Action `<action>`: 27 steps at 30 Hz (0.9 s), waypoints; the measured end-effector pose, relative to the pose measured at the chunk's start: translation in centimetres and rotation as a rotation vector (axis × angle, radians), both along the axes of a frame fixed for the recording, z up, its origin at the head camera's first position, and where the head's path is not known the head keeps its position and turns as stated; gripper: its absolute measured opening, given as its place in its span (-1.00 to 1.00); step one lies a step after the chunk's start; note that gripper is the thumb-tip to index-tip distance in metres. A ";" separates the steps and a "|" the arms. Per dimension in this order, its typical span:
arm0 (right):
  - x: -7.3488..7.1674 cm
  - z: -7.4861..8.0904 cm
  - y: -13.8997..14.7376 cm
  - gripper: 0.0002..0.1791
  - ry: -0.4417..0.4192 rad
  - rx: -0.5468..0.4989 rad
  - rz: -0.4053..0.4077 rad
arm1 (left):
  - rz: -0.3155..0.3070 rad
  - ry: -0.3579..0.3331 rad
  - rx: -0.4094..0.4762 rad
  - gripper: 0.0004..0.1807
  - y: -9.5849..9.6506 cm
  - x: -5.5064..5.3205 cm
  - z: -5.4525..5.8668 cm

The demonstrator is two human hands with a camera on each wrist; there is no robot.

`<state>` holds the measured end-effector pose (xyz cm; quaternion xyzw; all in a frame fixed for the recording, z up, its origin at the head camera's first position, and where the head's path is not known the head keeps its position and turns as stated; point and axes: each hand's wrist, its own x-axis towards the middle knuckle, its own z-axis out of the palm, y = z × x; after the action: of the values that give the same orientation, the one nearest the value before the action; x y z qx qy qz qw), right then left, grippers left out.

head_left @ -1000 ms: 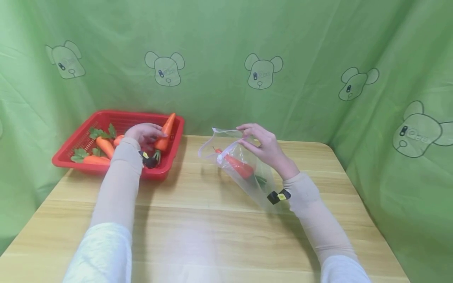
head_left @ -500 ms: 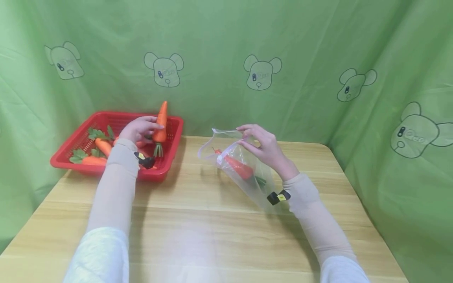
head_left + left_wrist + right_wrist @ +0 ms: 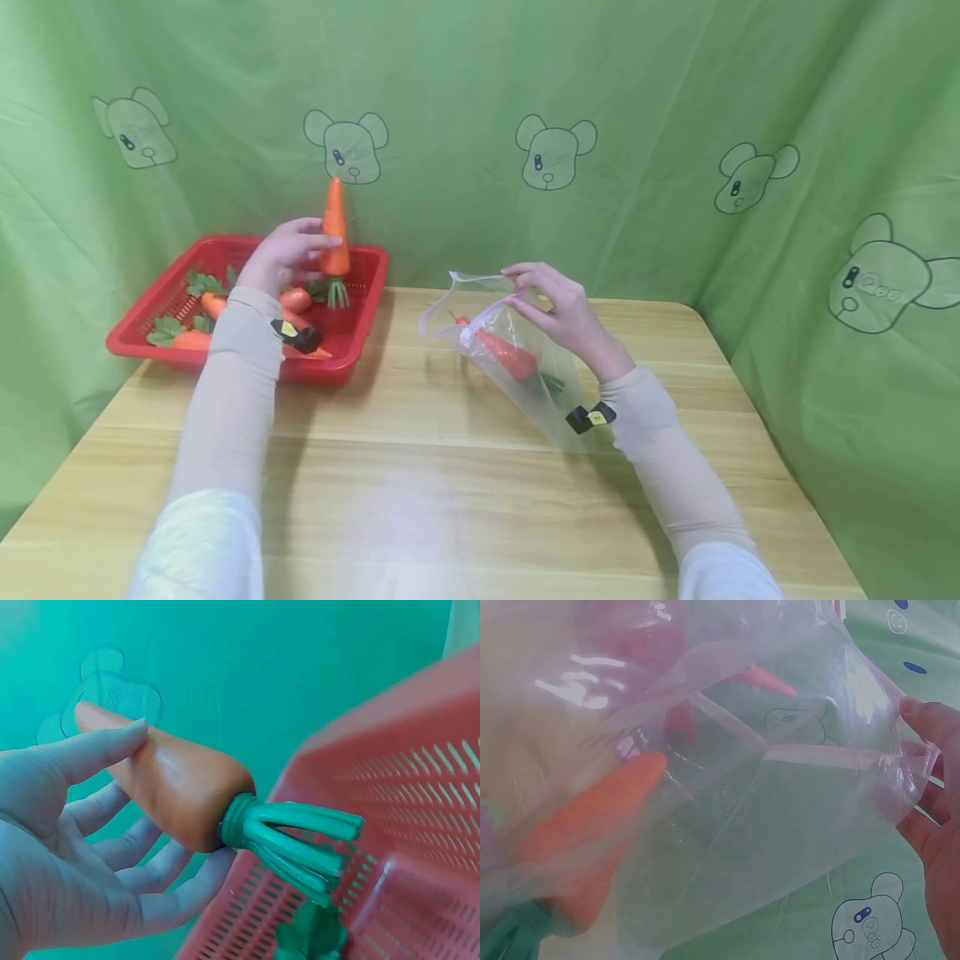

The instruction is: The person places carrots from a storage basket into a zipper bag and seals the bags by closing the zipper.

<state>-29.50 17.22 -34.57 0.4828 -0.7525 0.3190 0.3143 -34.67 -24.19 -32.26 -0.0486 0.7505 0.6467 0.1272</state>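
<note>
My left hand (image 3: pixel 288 254) grips an orange carrot (image 3: pixel 335 225) with short green stalks, tip upward, above the red basket (image 3: pixel 372 312). The left wrist view shows the thumb on one side of that carrot (image 3: pixel 180 780) and the fingers round the other. Over the table, my right hand (image 3: pixel 558 308) pinches the rim of a clear zip bag (image 3: pixel 562 417), whose mouth gapes toward the left. Inside the bag lies another carrot (image 3: pixel 510 354), seen also through the plastic in the right wrist view as an orange carrot (image 3: pixel 592 840) with green stalks.
More carrots with green leaves (image 3: pixel 168 331) lie in the basket, partly hidden by my left forearm. A rounded reddish piece (image 3: pixel 295 300) sits there too. The basket stands at the back left of the wooden table (image 3: pixel 420 500). Green curtains (image 3: pixel 450 100) hang behind and beside it.
My left hand has lifted the carrot up out of the basket and slightly left, turning it more upright. The right hand and the bag have stayed in place.
</note>
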 end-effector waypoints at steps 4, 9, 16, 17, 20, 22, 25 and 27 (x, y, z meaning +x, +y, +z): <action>0.0 0.0 0.0 -0.78 -0.002 -0.005 0.001 | 0.038 0.039 -0.014 -0.28 0.6 0.3 1.0; 0.1 -0.1 -0.1 -0.76 0.005 -0.022 0.008 | 0.069 0.087 0.015 -0.27 1.8 1.0 2.3; 0.1 -0.2 -0.2 -0.75 0.007 -0.028 0.012 | 0.076 0.147 0.071 -0.29 3.7 2.0 4.0; 0.1 -0.2 -0.2 -0.75 0.006 -0.028 0.013 | 0.072 0.156 0.075 -0.30 4.0 2.1 4.2; -0.1 -0.2 -0.1 -0.75 0.011 -0.028 0.014 | 0.068 0.174 0.094 -0.31 4.8 2.6 4.6; -0.1 -0.3 -0.1 -0.75 0.014 -0.027 0.012 | 0.067 0.184 0.108 -0.33 5.4 2.8 4.8; -0.1 -0.3 -0.1 -0.75 0.019 -0.027 0.011 | 0.060 0.205 0.138 -0.35 6.3 3.1 4.8; -0.1 -0.3 -0.1 -0.75 0.020 -0.028 0.013 | 0.059 0.216 0.161 -0.38 6.9 3.4 4.7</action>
<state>-29.62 17.16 -34.92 0.4865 -0.7417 0.3267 0.3263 -31.30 -17.26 -27.52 0.0095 0.7038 0.7097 0.0302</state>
